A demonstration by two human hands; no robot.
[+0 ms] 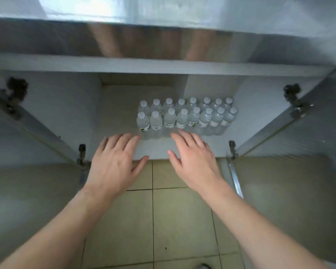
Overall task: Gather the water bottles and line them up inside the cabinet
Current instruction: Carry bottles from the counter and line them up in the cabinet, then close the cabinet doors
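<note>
Inside the open cabinet (122, 121), water bottles (184, 117) stand upright in two rows toward the right side of its floor. Both hands reach in with fingers straight and hold nothing: the left hand (114, 162) and right hand (194, 160) hover just before the front row, above the tiled floor (163, 220).

This looks like a kitchen or a pantry corner in a home. A low white cabinet (124, 105) stands under a countertop (163, 45), with both doors (299, 152) open on metal hinges (293, 94). The floor (163, 220) has pale square tiles. Small water bottles (182, 117) are stored inside.
</note>
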